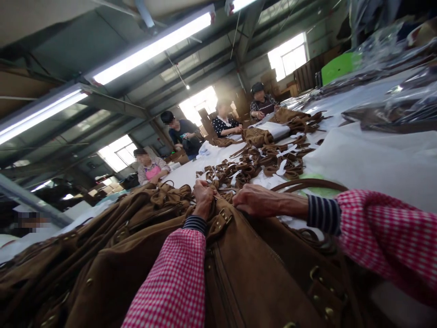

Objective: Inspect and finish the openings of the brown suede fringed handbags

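The large brown suede bag with brass-coloured fittings [246,250] is lying directly in front of the wearer, its narrow upper end pointing away across the long white-covered table [368,157]. The left hand [204,198] is grasping the bag at this upper end, fingers bent inward, beside a brown buckled strap [221,219]. The right hand [254,200] is closing on the right edge of the same end with its fingers curled in — the fingertips are facing away and are not showing. Both forearms are wearing pink-and-white checked sleeves [170,278] with dark striped cuffs.

To the left, a pile of similar brown suede bags [126,246] is resting near the left arm. Beyond the hands, a tangled heap of narrow brown straps [292,173] is lying on the table, with white tags [282,167] showing among them. A curved brown handle [310,182] is arching just above the right wrist. At far right, brown goods in clear plastic wrapping [392,111] are occupying the table.

Four co-workers are working along the far side — one is wearing a bright pink apron [153,171].
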The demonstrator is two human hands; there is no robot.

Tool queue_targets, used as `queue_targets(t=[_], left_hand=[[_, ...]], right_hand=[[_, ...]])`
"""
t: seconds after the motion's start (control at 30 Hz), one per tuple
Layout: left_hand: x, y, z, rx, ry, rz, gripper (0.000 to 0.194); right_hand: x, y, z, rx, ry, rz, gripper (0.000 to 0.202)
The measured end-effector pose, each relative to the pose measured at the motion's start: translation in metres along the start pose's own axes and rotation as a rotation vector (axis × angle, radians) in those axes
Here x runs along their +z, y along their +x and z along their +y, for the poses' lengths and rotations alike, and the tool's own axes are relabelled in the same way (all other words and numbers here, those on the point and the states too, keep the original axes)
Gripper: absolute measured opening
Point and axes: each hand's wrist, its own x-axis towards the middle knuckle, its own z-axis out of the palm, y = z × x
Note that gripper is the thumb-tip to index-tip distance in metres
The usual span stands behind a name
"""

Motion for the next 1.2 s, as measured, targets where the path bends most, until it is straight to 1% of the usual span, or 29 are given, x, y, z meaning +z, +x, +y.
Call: queue_targets(t=[0.1, 0.17, 0.3, 0.37, 0.43, 0.5, 0.6, 0.67, 0.73, 0.83, 0.93, 1.0, 1.07, 1.1, 1.17, 1.2], left_hand=[[-0.001, 0.0, 0.001, 0.014, 0.033, 0.032, 0.038], [-0.001, 0.0, 0.001, 0.023, 0.051, 0.037, 0.036], [0.001, 0.001, -0.002, 0.045, 0.081, 0.019, 0.032], [0.002, 0.001, -0.004, 0.054, 0.099, 0.004, 0.031], [0.003, 0.0, -0.006, 0.06, 0.125, 0.001, 0.03], [0.002, -0.001, -0.007, 0.066, 0.157, 0.01, 0.029], [-0.002, -0.001, -0.008, 0.068, 0.208, 0.033, 0.028], [-0.006, -0.002, -0.008, 0.067, 0.233, 0.048, 0.027], [-0.007, -0.003, -0.007, 0.075, 0.25, 0.05, 0.028], [-0.006, -0.006, -0.002, 0.106, 0.27, 0.035, 0.027], [-0.008, -0.008, 0.009, 0.133, 0.289, 0.014, 0.02], [-0.015, -0.011, 0.02, 0.159, 0.299, 0.002, 0.019], [-0.027, -0.023, 0.036, 0.21, 0.305, -0.004, 0.025], [-0.035, -0.035, 0.047, 0.262, 0.303, -0.016, 0.028], [-0.054, -0.072, 0.07, 0.425, 0.287, -0.085, 0.028], [-0.065, -0.096, 0.081, 0.593, 0.266, -0.172, 0.028]], right_hand=[[0.0, 0.006, 0.003, 0.037, -0.006, 0.032, 0.019], [-0.001, 0.016, 0.007, 0.055, -0.078, 0.028, 0.018], [-0.004, 0.037, 0.016, -0.005, -0.284, -0.051, 0.02], [-0.005, 0.042, 0.019, -0.041, -0.31, -0.1, 0.021], [-0.008, 0.041, 0.016, -0.062, -0.312, -0.134, 0.022], [-0.014, 0.033, 0.008, -0.067, -0.336, -0.144, 0.022], [-0.027, 0.005, -0.011, -0.098, -0.326, -0.179, 0.018], [-0.035, -0.02, -0.023, -0.115, -0.245, -0.206, 0.017], [-0.039, -0.043, -0.028, -0.083, -0.132, -0.193, 0.02], [-0.034, -0.063, -0.025, -0.01, 0.018, -0.145, 0.02], [-0.025, -0.066, -0.014, 0.002, 0.15, -0.139, 0.019], [-0.019, -0.066, -0.009, 0.001, 0.225, -0.133, 0.019], [-0.016, -0.069, -0.007, -0.002, 0.251, -0.106, 0.019], [-0.015, -0.07, -0.008, -0.004, 0.248, -0.092, 0.019], [-0.015, -0.074, -0.012, -0.013, 0.223, -0.069, 0.018], [-0.015, -0.076, -0.015, -0.022, 0.205, -0.06, 0.018]])
